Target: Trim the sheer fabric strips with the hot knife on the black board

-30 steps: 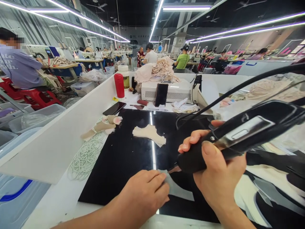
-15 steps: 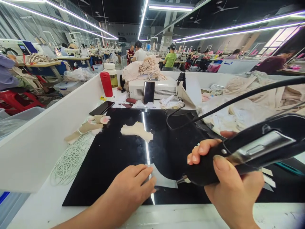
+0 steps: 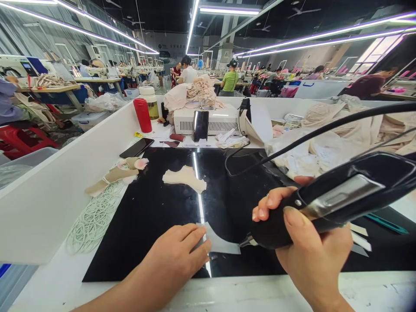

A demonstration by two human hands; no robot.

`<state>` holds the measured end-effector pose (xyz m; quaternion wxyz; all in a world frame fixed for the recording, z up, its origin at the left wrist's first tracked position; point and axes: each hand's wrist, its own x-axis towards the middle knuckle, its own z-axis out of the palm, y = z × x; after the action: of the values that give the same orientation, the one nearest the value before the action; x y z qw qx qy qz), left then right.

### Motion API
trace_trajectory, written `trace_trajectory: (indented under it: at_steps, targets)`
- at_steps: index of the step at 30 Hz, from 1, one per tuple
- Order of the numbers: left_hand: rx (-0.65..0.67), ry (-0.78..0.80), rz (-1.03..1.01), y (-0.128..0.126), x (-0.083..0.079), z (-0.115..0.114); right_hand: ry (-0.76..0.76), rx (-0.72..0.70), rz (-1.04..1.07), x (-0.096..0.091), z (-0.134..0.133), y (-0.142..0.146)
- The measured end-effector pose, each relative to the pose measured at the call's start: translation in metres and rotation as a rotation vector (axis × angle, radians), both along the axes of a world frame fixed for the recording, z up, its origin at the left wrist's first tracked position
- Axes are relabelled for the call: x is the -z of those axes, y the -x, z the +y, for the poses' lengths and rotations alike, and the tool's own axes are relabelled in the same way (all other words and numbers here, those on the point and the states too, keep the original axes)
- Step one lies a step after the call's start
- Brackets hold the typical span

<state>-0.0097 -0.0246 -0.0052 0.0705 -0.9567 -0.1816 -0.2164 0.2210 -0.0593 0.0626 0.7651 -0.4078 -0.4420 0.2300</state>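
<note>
My left hand (image 3: 177, 255) lies over the left part of a small greyish-white sheet piece (image 3: 221, 242), its fingers flat and pressing it onto the black board (image 3: 139, 234). The sheet's upper edge curves inward. My right hand (image 3: 305, 238) is wrapped around a black corded hand tool (image 3: 344, 190) with a silver plate on its side. The tool's short metal tip (image 3: 247, 241) meets the sheet's right corner; whether it touches cannot be made out. Farther back on the board rests a cream fabric piece (image 3: 185, 178).
Pale cord (image 3: 94, 225) lies in a tangle along the board's left side, near a dark phone (image 3: 136, 147). A red bottle (image 3: 142, 115) and a white machine (image 3: 182, 121) stand behind. The tool's cable (image 3: 312, 134) arches over bagged fabric at right. Teal tweezers (image 3: 388, 224) lie at far right.
The whole view has shifted slightly, so things sit a little farther left. Both hands keep nearly the same place on the board, with the tip still at the sheet's right corner.
</note>
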Motion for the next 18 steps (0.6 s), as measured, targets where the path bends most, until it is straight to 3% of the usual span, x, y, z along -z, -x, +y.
trace_trajectory:
  at_steps: [8, 13, 18]
  targets:
    - [0.012, -0.005, 0.041, 0.0018, 0.0016, 0.0005, -0.004, -0.035, 0.026, -0.0034, -0.0088, -0.0005]
    - [-0.01, -0.008, -0.033, -0.0017, -0.0029, 0.0007, 0.016, -0.013, 0.001, -0.001, -0.0079, 0.0004]
    - [0.003, 0.073, -0.066, -0.0029, -0.0058, 0.0029, 0.013, 0.001, 0.037, -0.0099, -0.0062, 0.0008]
